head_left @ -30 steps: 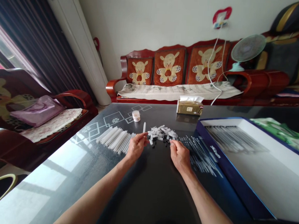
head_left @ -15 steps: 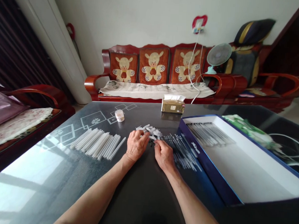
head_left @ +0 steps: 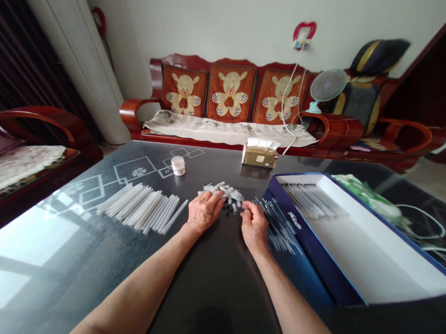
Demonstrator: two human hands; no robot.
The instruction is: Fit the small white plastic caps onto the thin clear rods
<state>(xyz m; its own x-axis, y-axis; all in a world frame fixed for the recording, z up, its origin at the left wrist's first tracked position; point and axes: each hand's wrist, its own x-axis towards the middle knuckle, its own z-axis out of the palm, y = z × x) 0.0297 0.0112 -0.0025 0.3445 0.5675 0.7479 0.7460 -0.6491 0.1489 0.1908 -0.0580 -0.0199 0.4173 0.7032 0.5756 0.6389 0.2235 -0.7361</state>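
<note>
A loose pile of short white tube pieces (head_left: 231,192) lies on the dark tabletop, with several small black bits (head_left: 227,207) at its near edge. My left hand (head_left: 204,212) is at the pile's left side, its fingers bent and close together; what they hold, if anything, is hidden. To the right of the pile, my right hand (head_left: 255,227) has its thumb and forefinger a little apart, with nothing visible between them. Just beyond that hand lie many thin dark-and-clear sticks (head_left: 281,230), partly covered by it. Long white tubes (head_left: 140,208) lie in a row left of my left hand.
An open blue box (head_left: 315,256) with a white inside holds more thin sticks (head_left: 314,199). Farther back stand a small white tub (head_left: 178,165) and a tissue box (head_left: 260,155). A green-and-white bag (head_left: 367,192) and a white cable (head_left: 435,223) lie beyond the blue box.
My right hand has moved away from the pile to the right, and its fingertips have parted. The left hand stays at the pile's left side. The camera view has shifted slightly.
</note>
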